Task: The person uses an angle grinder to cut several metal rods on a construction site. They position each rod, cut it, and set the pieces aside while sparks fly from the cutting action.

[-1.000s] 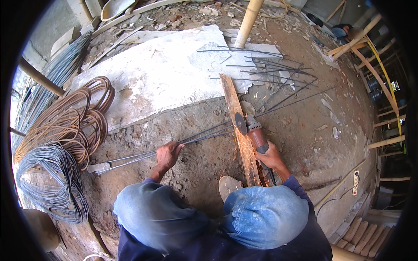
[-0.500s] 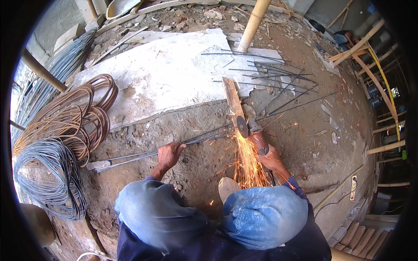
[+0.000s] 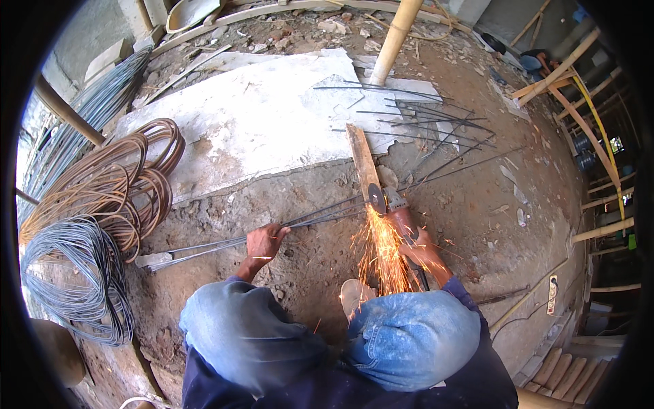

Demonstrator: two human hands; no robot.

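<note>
My left hand (image 3: 264, 243) is closed round a bundle of thin steel rods (image 3: 204, 246) on the ground, pinning it left of the cut. My right hand (image 3: 423, 251) grips the body of an angle grinder (image 3: 403, 222), whose dark round disc (image 3: 377, 198) meets the rods over the near end of a wooden plank (image 3: 363, 155). Orange sparks (image 3: 385, 258) stream from the disc toward my shoe (image 3: 355, 297) and my right knee. Beyond the disc the rods run on to the right. The exact contact point is hidden by the disc and sparks.
Cut rods (image 3: 443, 123) lie scattered beyond the plank, partly on a white sheet (image 3: 245, 116). Brown coiled bars (image 3: 146, 177) and a grey wire coil (image 3: 75, 279) sit at left. A bamboo post (image 3: 395, 44) stands ahead. At right is a power strip (image 3: 552, 294); another person (image 3: 538, 63) is far right.
The grinder and its disc have shifted very slightly left and toward me. The spark stream has changed shape, while my left hand stays in place on the rods.
</note>
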